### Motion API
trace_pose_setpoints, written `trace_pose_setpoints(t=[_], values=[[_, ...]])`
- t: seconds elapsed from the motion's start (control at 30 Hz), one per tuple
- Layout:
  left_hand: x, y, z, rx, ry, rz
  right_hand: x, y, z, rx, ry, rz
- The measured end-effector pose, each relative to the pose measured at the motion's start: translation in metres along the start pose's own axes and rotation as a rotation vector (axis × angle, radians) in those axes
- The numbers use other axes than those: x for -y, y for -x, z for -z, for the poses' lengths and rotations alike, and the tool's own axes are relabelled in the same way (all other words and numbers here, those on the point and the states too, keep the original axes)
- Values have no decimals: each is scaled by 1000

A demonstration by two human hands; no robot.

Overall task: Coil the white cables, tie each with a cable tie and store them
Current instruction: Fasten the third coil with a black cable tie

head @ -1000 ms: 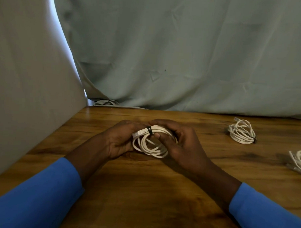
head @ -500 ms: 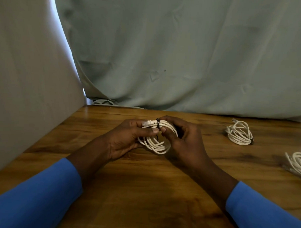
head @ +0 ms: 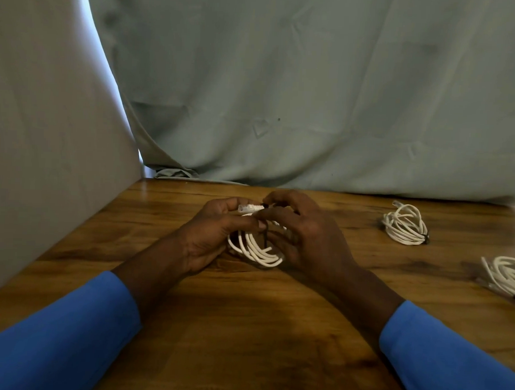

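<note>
The white cable coil (head: pixel 258 251) is held between both hands, low over the desk (head: pixel 246 325). The left hand (head: pixel 209 237) curls its fingers (head: pixel 240 222) round the coil's plug end, and the right hand (head: pixel 310 243) pinches the black cable tie (head: pixel 266 206) at the top. Well right of the fingers lie a tied coil (head: pixel 405 226) and, further right, a second coil (head: pixel 506 272) — both on the desk.
</note>
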State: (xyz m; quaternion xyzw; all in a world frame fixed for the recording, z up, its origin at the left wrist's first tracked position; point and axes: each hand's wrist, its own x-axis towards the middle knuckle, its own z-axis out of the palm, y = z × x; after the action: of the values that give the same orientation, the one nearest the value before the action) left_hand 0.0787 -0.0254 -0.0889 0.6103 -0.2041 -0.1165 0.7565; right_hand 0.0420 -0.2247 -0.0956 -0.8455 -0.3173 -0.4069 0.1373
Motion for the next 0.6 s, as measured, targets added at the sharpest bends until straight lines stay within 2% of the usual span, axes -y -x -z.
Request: trace_pose_setpoints(t=[0.13, 0.2, 0.33, 0.47, 0.6], values=[[1, 0, 4, 39, 37, -8, -4, -1, 3, -58, -12, 97], [2, 0, 7, 71, 50, -17, -3, -1, 3, -97, -75, 70], [2, 4, 3, 104, 7, -36, 1, -2, -1, -180, -293, -106], [3, 7, -8, 91, -200, -110, 5, -2, -2, -259, -530, -366], [7, 8, -19, 121, -253, -168, 5, -3, -4, -287, -632, -466]])
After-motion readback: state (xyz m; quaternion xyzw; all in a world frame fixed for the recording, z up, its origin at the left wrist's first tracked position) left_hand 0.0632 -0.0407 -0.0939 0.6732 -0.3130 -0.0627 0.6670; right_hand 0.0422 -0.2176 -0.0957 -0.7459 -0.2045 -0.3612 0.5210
